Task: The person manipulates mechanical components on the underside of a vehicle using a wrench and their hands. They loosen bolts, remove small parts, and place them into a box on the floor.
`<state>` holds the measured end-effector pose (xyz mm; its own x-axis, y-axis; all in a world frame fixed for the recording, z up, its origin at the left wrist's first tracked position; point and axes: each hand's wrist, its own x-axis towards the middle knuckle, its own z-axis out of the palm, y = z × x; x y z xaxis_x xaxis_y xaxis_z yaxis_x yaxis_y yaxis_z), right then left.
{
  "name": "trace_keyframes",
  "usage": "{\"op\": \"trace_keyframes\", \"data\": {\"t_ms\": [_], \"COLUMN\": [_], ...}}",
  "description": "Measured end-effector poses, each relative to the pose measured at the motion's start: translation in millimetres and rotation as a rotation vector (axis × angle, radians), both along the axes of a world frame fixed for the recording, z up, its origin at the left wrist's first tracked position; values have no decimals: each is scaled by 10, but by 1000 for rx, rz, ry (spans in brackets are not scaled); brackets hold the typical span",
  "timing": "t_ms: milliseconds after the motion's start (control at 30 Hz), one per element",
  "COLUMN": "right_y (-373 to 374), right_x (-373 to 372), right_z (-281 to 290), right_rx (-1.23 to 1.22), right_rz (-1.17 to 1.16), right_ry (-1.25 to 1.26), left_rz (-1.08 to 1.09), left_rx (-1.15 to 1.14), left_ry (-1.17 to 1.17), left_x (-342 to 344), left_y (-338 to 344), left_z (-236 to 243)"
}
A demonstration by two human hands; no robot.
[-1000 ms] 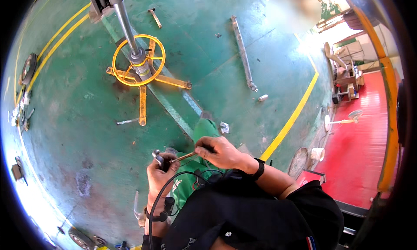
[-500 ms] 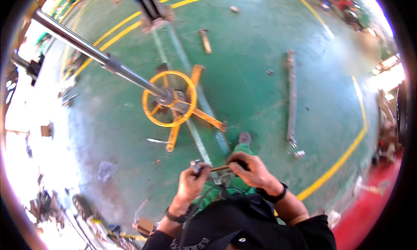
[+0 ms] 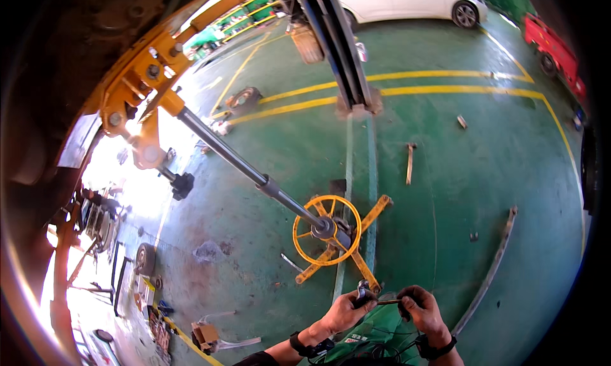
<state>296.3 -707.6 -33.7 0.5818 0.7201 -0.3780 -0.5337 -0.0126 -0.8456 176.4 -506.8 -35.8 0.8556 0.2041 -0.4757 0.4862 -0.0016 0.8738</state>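
Note:
Low in the view, my left hand (image 3: pixel 347 312) is closed around a shiny metal tool (image 3: pixel 363 289), whose rounded end sticks up past the thumb. A thin brownish rod (image 3: pixel 388 302) spans the gap between my hands. Its other end is in the closed fingers of my right hand (image 3: pixel 423 310); the grip hides the tip. Just beyond my hands stands a floor jack (image 3: pixel 324 228) with splayed yellow legs and a yellow handwheel (image 3: pixel 298 221). Its grey shaft (image 3: pixel 232 153) slants up left to a yellow bracket (image 3: pixel 137 89).
A hammer (image 3: pixel 410 163) and a long metal bar (image 3: pixel 487 274) lie on the green floor. A dark post (image 3: pixel 337 54) rises ahead, near a white car (image 3: pixel 401 2). Wheels, a cardboard box (image 3: pixel 205 337) and scattered parts are at left. A red cart (image 3: pixel 555 51) stands far right.
My view has tilted up and swung left, bringing the raised yellow bracket and the white car into sight. Both hands keep their hold on the rod, with the tool still in the left.

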Motion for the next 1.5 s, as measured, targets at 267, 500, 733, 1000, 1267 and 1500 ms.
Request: {"op": "trace_keyframes", "data": {"t_ms": [267,500,733,1000,1267,1500], "right_y": [478,1132,1748,2272,2477,2612], "right_x": [981,1762,2095,2178,2564,2868], "right_z": [195,335,605,813,998,1293], "right_rx": [121,142,250,232,285,270], "right_rz": [183,278,488,810,1027,1140], "right_ry": [34,-36,94,23,-136,-70], "left_rz": [201,333,522,879,1044,1066], "left_rx": [-45,77,213,221,313,686], "left_ry": [-50,-178,-137,-264,-403,-321], "left_x": [615,1215,1298,1207,1443,1874], "left_y": [207,571,802,583,341,232], "left_z": [215,588,810,1057,1249,1833]}}
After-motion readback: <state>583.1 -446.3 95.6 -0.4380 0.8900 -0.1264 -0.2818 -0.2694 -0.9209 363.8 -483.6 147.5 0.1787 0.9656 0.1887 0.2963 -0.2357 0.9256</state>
